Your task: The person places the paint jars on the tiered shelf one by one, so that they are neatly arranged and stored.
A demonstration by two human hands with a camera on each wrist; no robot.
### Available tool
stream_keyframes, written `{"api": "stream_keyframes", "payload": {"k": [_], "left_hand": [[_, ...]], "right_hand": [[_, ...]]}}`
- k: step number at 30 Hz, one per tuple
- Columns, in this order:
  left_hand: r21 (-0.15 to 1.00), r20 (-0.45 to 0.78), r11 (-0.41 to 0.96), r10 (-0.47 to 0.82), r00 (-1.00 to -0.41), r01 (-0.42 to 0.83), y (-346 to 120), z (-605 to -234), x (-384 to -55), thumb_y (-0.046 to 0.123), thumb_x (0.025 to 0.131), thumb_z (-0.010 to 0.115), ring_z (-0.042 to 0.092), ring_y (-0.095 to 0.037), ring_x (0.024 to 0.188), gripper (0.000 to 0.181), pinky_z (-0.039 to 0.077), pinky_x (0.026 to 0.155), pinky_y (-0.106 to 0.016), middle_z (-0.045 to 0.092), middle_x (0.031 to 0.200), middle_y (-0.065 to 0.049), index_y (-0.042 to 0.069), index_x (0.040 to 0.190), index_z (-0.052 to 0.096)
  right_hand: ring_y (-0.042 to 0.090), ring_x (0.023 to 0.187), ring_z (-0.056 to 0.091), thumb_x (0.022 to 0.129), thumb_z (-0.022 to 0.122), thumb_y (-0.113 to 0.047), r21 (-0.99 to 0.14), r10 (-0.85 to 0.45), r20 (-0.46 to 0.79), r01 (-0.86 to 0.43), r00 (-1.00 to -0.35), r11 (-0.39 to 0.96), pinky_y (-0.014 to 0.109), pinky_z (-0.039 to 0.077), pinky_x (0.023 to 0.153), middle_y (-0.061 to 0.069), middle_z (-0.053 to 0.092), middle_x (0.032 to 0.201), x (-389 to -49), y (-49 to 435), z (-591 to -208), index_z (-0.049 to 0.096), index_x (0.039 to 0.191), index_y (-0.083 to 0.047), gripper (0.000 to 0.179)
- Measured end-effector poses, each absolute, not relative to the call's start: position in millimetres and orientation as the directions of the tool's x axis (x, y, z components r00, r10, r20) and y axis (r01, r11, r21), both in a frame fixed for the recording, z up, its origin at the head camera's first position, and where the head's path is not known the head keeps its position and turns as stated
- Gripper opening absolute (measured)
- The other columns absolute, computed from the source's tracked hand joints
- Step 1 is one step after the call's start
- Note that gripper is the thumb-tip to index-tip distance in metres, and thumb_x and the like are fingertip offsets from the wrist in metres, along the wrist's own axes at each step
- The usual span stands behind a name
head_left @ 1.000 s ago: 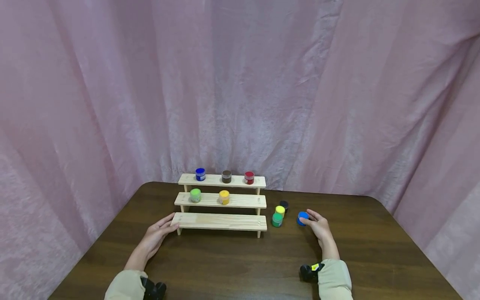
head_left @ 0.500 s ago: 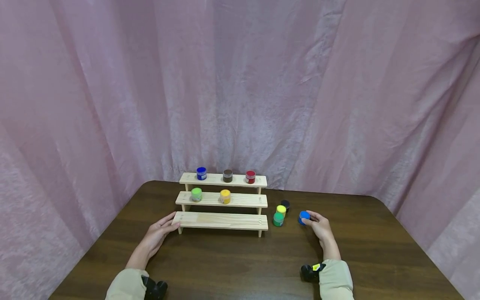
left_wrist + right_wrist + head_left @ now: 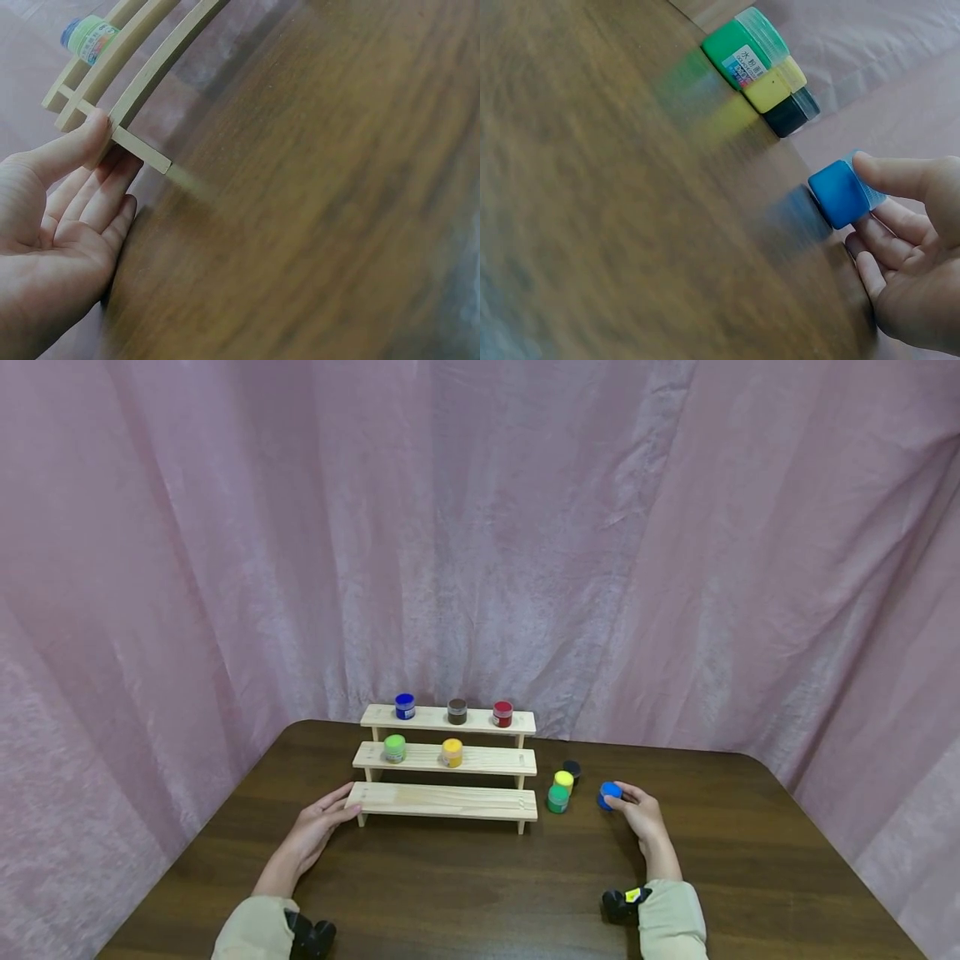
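Observation:
A three-step wooden display rack point(image 3: 450, 800) stands at the middle of the table. My left hand point(image 3: 309, 833) holds the left end of its lowest step, thumb against the board's edge and the other fingers partly hidden behind it in the left wrist view. To the right of the rack, my right hand point(image 3: 642, 820) pinches a blue paint jar point(image 3: 838, 196) between thumb and fingers, low at the tabletop. Left of that jar, a green paint jar point(image 3: 742, 51), a yellow one point(image 3: 774, 86) and a black one point(image 3: 787, 115) stand in a close row.
Dark blue point(image 3: 405, 707), brown point(image 3: 457, 712) and red point(image 3: 502, 714) jars occupy the top step. Light green point(image 3: 394, 748) and orange-yellow point(image 3: 452, 752) jars sit on the middle step. A pink curtain point(image 3: 480, 527) hangs behind the brown wooden table point(image 3: 465, 893).
The head view has shifted slightly, so everything appears a little further right. Both hands keep their places, one at the rack's end and the other at the blue paint jar.

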State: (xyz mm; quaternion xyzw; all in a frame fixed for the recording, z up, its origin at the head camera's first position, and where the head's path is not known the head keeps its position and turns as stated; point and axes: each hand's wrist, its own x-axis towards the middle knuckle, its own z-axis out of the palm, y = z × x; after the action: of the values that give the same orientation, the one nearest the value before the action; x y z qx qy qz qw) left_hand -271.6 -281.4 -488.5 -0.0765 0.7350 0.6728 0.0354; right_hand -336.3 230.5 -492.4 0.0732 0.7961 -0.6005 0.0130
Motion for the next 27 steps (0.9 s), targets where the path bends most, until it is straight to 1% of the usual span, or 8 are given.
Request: {"api": "stream_keyframes", "payload": {"k": [2,10,16,20,22,23,25,27], "left_hand": [[0.984,-0.155,0.083,-0.060,-0.986,-0.159,-282,-489,-272,0.024,0.091,0.069,0.054,0.013,0.103,0.074,0.021,0.121,-0.039,0.040,0.152,-0.019,0.011,0.154,0.031],[0.981,-0.164,0.091,-0.073,-0.984,-0.170,-282,-489,-271,0.026,0.092,0.068,0.054,0.014,0.102,0.073,0.027,0.115,-0.029,0.040,0.153,-0.017,0.013,0.154,0.032],[0.982,-0.154,0.103,-0.063,-0.986,-0.160,-281,-489,-271,0.026,0.093,0.067,0.053,0.015,0.101,0.073,0.027,0.115,-0.030,0.041,0.153,-0.017,0.013,0.154,0.031],[0.982,-0.149,0.108,-0.061,-0.987,-0.155,-281,-490,-271,0.027,0.093,0.067,0.052,0.014,0.103,0.073,0.026,0.117,-0.035,0.042,0.152,-0.017,0.013,0.154,0.030],[0.982,-0.149,0.105,-0.060,-0.987,-0.154,-281,-490,-272,0.027,0.093,0.067,0.052,0.013,0.104,0.073,0.024,0.118,-0.037,0.042,0.152,-0.017,0.013,0.154,0.030],[0.983,-0.149,0.101,-0.064,-0.987,-0.155,-281,-490,-272,0.027,0.093,0.067,0.052,0.012,0.104,0.073,0.024,0.119,-0.037,0.042,0.152,-0.017,0.013,0.154,0.031],[0.983,-0.150,0.098,-0.069,-0.986,-0.157,-281,-490,-273,0.027,0.092,0.068,0.052,0.012,0.104,0.073,0.024,0.119,-0.037,0.042,0.152,-0.017,0.013,0.154,0.031],[0.982,-0.152,0.098,-0.073,-0.986,-0.159,-282,-491,-273,0.027,0.092,0.068,0.052,0.012,0.104,0.072,0.024,0.118,-0.036,0.043,0.152,-0.017,0.013,0.154,0.031]], "right_hand": [[0.043,0.137,0.035,0.097,0.059,-0.021,-0.955,0.107,-0.109,0.134,-0.988,0.263,0.057,0.025,0.116,0.031,0.039,0.148,-336,230,-492,0.040,0.144,0.005,0.057],[0.042,0.138,0.034,0.097,0.060,-0.024,-0.962,0.138,-0.121,0.150,-0.983,0.226,0.057,0.023,0.117,0.030,0.040,0.148,-337,230,-492,0.041,0.144,0.005,0.058],[0.043,0.141,0.029,0.096,0.059,-0.023,-0.966,0.148,-0.138,0.166,-0.979,0.196,0.059,0.017,0.118,0.029,0.037,0.150,-336,230,-488,0.040,0.144,0.004,0.058],[0.040,0.142,0.029,0.098,0.057,-0.022,-0.974,0.142,-0.153,0.174,-0.978,0.143,0.054,0.022,0.120,0.028,0.030,0.154,-334,232,-484,0.035,0.147,0.005,0.060],[0.034,0.140,0.034,0.098,0.058,-0.024,-0.979,0.131,-0.168,0.180,-0.977,0.093,0.049,0.026,0.120,0.027,0.028,0.156,-333,233,-483,0.033,0.148,0.004,0.063],[0.028,0.136,0.041,0.098,0.058,-0.024,-0.981,0.124,-0.175,0.184,-0.977,0.065,0.046,0.029,0.119,0.026,0.028,0.157,-333,233,-481,0.033,0.149,0.004,0.064],[0.012,0.122,0.052,0.098,0.059,-0.025,-0.982,0.106,-0.185,0.187,-0.977,0.008,0.043,0.031,0.118,0.025,0.027,0.158,-333,235,-480,0.031,0.150,0.003,0.065],[-0.002,0.103,0.056,0.098,0.060,-0.026,-0.982,0.109,-0.189,0.187,-0.976,-0.031,0.040,0.033,0.117,0.023,0.028,0.158,-333,234,-477,0.031,0.151,0.001,0.067]]}}
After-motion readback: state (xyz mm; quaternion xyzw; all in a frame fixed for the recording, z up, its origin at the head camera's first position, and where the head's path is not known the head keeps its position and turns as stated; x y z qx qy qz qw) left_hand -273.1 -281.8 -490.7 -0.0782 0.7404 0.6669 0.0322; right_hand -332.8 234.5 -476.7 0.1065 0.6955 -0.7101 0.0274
